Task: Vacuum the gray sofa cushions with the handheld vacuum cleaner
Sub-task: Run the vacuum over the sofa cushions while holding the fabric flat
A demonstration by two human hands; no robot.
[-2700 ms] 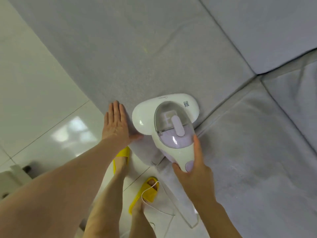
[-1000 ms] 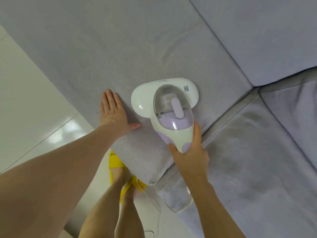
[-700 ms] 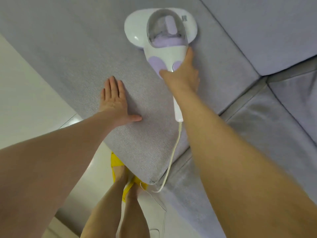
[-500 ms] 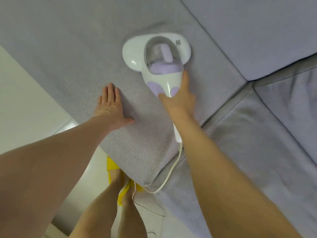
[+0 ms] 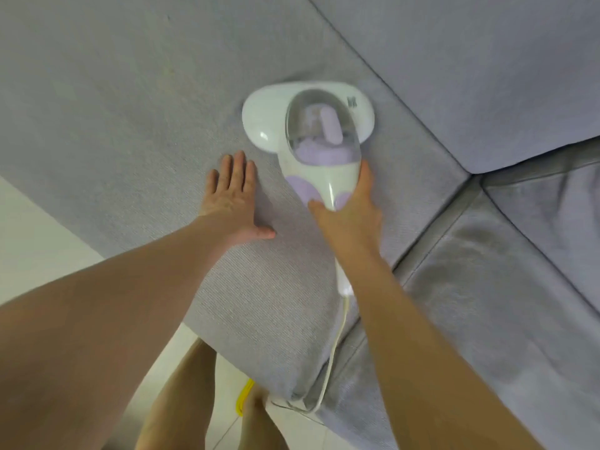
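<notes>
– Vacuum cleaner, white and lilac plastic handheld [image 5: 319, 138]: where from the grip?
– Right hand [image 5: 349, 216] clasps its handle; head lies straight ahead on the gray fabric seat cushion [image 5: 130, 108].
– Left hand [image 5: 232, 198]?
– Flat on the cushion, just beside.

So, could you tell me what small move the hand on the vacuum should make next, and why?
Probably slide the handheld vacuum sideways toward the untouched cushion stretch. The right hand grips its handle, its head lies flat near the back seam, and the left hand presses the fabric flat beside it.
</notes>
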